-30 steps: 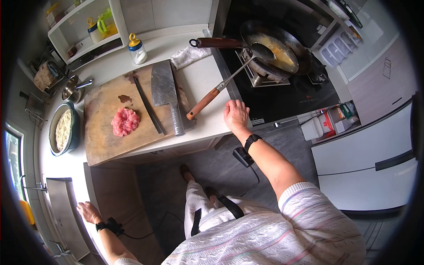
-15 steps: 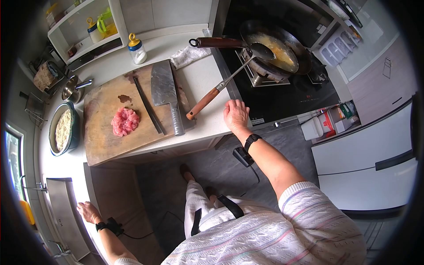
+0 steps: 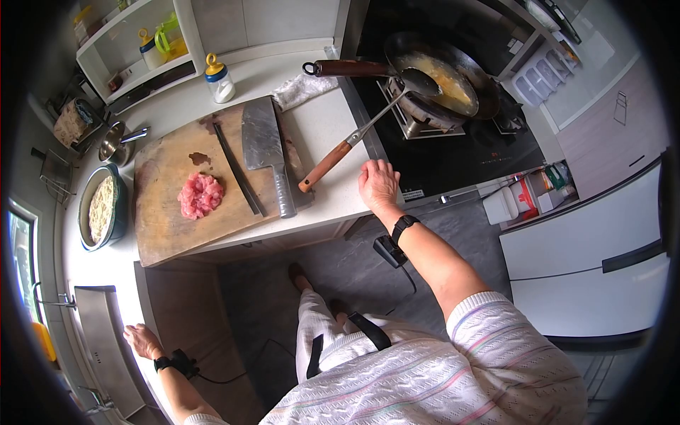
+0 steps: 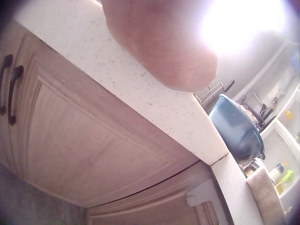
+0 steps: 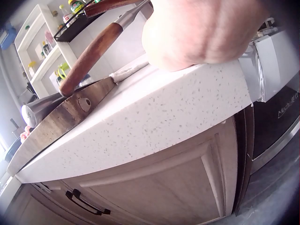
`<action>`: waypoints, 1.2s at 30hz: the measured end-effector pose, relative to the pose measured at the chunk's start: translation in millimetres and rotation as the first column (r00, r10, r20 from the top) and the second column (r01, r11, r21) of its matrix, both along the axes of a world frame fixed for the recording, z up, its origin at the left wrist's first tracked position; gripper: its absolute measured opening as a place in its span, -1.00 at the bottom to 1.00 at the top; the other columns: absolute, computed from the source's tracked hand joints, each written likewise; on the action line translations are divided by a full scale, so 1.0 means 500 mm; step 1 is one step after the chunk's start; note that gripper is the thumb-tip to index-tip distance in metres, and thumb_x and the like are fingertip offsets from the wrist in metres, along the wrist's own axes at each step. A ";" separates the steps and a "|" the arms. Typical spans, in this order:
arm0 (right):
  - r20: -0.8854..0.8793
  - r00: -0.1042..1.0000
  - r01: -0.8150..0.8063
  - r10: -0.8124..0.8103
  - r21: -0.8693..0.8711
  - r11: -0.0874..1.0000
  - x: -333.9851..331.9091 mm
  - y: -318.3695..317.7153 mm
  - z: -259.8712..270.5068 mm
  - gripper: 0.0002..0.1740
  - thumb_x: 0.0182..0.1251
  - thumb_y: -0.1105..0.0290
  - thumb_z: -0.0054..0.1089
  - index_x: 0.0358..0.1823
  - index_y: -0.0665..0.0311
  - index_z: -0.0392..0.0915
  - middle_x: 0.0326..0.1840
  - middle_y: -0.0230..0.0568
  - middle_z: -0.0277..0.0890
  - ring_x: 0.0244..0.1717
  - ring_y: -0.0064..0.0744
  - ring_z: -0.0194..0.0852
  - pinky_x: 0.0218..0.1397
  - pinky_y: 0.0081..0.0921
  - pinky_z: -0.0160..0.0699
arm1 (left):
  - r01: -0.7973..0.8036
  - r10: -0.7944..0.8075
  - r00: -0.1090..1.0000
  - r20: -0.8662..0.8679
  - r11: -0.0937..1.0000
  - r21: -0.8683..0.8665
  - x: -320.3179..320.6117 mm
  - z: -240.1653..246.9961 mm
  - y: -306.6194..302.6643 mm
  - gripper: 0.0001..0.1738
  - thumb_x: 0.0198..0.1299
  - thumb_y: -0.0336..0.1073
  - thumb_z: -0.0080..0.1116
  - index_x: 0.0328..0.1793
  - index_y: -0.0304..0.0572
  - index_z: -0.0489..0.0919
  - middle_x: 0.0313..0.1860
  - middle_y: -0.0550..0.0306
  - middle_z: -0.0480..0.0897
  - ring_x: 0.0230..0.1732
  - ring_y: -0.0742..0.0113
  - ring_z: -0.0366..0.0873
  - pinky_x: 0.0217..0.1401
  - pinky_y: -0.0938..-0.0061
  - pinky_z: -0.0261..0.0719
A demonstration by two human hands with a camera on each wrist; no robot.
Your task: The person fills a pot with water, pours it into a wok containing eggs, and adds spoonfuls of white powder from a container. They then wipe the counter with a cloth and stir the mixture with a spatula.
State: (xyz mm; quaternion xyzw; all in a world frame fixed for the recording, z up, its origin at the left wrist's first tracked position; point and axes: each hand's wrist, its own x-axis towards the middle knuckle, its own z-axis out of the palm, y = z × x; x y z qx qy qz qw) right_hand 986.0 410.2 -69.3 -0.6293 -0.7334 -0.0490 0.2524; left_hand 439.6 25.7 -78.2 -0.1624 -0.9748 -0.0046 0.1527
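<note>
My right hand point(image 3: 380, 185) rests on the front edge of the white counter, beside the black stove point(image 3: 460, 159), and holds nothing. Just left of it lies the wooden handle of a ladle point(image 3: 327, 164), whose dark bowl reaches into the wok point(image 3: 486, 92). Yellowish liquid food point(image 3: 460, 91) fills the wok's bottom. My left hand point(image 3: 144, 341) rests on the counter edge by the sink point(image 3: 99, 333), also holding nothing. Between the hands, a wooden chopping board point(image 3: 163, 234) bears chopped pink meat point(image 3: 201, 195), dark chopsticks point(image 3: 237, 170) and a cleaver point(image 3: 263, 138).
A blue basin point(image 4: 234, 126) with pale food stands left of the board, with a small steel pan point(image 3: 115, 144) behind it. A lidded jar point(image 3: 221, 83) and a cloth point(image 3: 304, 88) lie toward the wall. An open drawer point(image 3: 535, 195) juts out below the stove.
</note>
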 end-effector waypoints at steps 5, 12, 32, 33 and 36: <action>0.007 1.000 0.005 -0.004 -0.014 1.000 0.000 -0.001 0.002 -0.86 0.05 0.34 0.10 -0.31 0.08 0.44 -0.28 -0.29 0.39 -0.12 -0.23 0.33 -0.11 -0.23 0.18 | -0.008 0.008 1.000 0.010 1.000 -0.008 -0.001 0.000 0.000 -0.75 0.21 -0.16 -0.19 -0.15 -0.16 0.37 -0.12 -0.02 0.45 -0.07 0.02 0.48 -0.12 0.16 0.49; 0.004 1.000 0.003 -0.003 -0.024 1.000 0.000 -0.001 0.004 -0.86 0.05 0.34 0.10 -0.31 0.08 0.44 -0.27 -0.29 0.39 -0.12 -0.23 0.33 -0.11 -0.23 0.18 | -0.013 0.014 1.000 0.019 0.999 -0.038 0.000 0.003 0.001 -0.73 0.23 -0.15 -0.21 -0.12 -0.14 0.38 -0.11 -0.01 0.45 -0.06 0.03 0.49 -0.12 0.17 0.50; 0.002 1.000 0.006 -0.006 -0.004 1.000 0.000 0.002 -0.003 -0.87 0.05 0.33 0.10 -0.32 0.07 0.44 -0.28 -0.30 0.39 -0.13 -0.23 0.33 -0.11 -0.23 0.18 | -0.006 0.006 1.000 0.022 1.000 0.028 0.003 0.003 0.002 -0.74 0.20 -0.18 -0.19 -0.16 -0.17 0.40 -0.11 -0.09 0.47 -0.08 -0.06 0.47 -0.09 0.11 0.45; 0.002 1.000 0.007 -0.007 -0.002 1.000 0.000 0.001 -0.003 -0.86 0.05 0.33 0.10 -0.32 0.07 0.44 -0.28 -0.30 0.39 -0.13 -0.23 0.33 -0.11 -0.23 0.18 | -0.005 0.004 1.000 0.013 1.000 0.028 0.001 0.000 0.001 -0.74 0.20 -0.18 -0.19 -0.16 -0.17 0.40 -0.11 -0.08 0.47 -0.08 -0.06 0.48 -0.09 0.11 0.45; 0.003 1.000 0.007 -0.007 -0.001 1.000 -0.001 0.001 -0.002 -0.86 0.05 0.34 0.10 -0.32 0.07 0.44 -0.28 -0.30 0.39 -0.13 -0.23 0.33 -0.11 -0.23 0.18 | -0.006 0.005 1.000 0.016 1.000 0.028 0.001 0.000 0.000 -0.74 0.20 -0.17 -0.19 -0.15 -0.17 0.40 -0.11 -0.08 0.47 -0.08 -0.06 0.48 -0.10 0.11 0.45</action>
